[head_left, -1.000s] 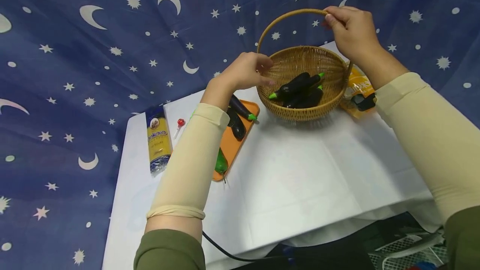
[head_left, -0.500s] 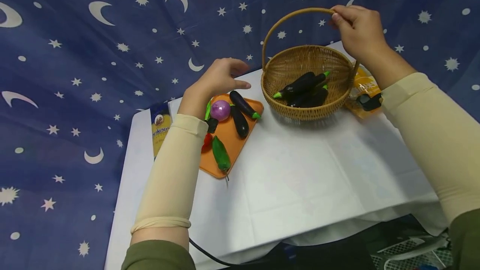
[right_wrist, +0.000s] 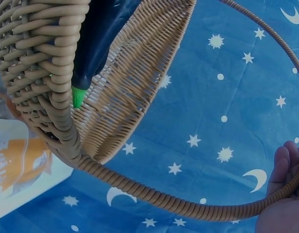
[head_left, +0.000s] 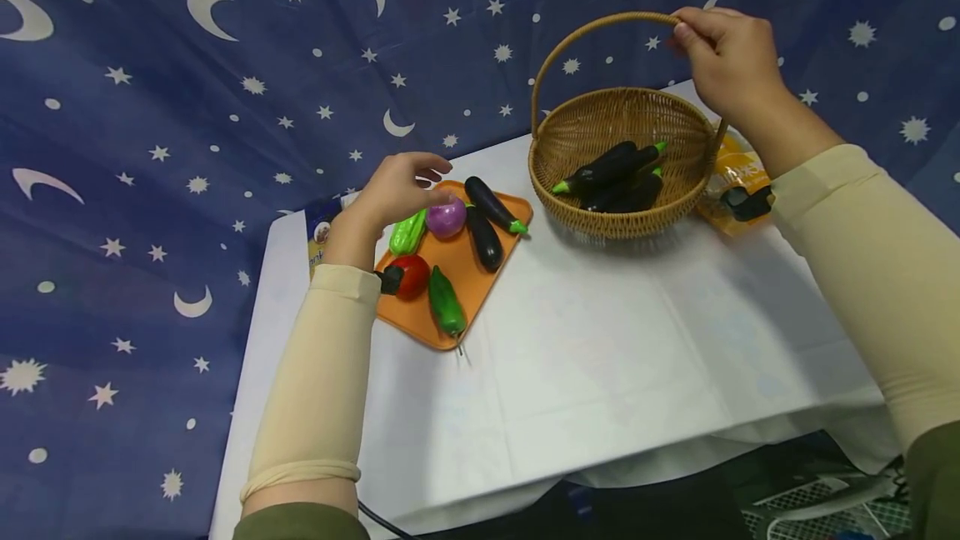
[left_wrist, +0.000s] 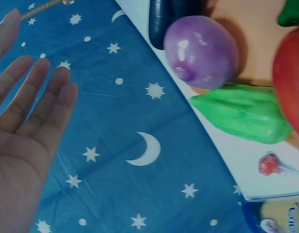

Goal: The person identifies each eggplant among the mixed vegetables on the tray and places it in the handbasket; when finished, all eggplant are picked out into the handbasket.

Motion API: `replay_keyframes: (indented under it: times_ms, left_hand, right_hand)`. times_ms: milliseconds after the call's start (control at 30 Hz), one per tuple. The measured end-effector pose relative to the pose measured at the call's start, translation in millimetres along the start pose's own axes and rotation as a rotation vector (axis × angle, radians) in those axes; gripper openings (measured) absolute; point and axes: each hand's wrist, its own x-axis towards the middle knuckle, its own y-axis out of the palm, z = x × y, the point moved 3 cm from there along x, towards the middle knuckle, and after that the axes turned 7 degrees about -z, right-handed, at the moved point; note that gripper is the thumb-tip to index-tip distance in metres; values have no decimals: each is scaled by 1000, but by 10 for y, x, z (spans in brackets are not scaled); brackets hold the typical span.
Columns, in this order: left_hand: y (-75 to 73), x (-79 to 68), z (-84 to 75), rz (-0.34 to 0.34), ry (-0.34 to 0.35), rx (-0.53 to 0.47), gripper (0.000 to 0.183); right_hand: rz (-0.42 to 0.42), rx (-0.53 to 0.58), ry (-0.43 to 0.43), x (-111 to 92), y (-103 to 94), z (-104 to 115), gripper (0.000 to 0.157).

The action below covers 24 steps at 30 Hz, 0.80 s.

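Basket (head_left: 622, 227), wicker, one; between the orange tray (head_left: 474, 290) and the packet (head_left: 738, 163); whether its base meets the surface (head_left: 600, 357) cannot be told. Contents: black eggplants (head_left: 611, 169), loosely heaped. Right hand (head_left: 738, 57): fingers and thumb wrapped round the handle (right_wrist: 188, 208), right of the basket's middle. Left hand (head_left: 397, 186): holding nothing, fingers loosely bent, well left of the basket, above the tray, apart from the onion (head_left: 446, 219). Likely faults: off-centre grip could let the basket tip leftward, rolling its load over the rim; any swing could knock the packet at the basket's right or the tray at its left
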Motion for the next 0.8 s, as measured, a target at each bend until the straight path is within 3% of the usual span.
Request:
replay_keyframes:
  times_ms: [300,500,800]
  left_hand:
    - [170,-84,243,4,-16,-66,43]
    - [343,-80,340,21,-24,-103,50]
    - [636,-9,400,38,-4,-59,49]
  right_hand:
    - [-20,-2,-12,-1,0,14,46]
    - [-20,-3,-3,7,-7,-1,46]
    - [-23,-1,-9,17,-6,-3,44]
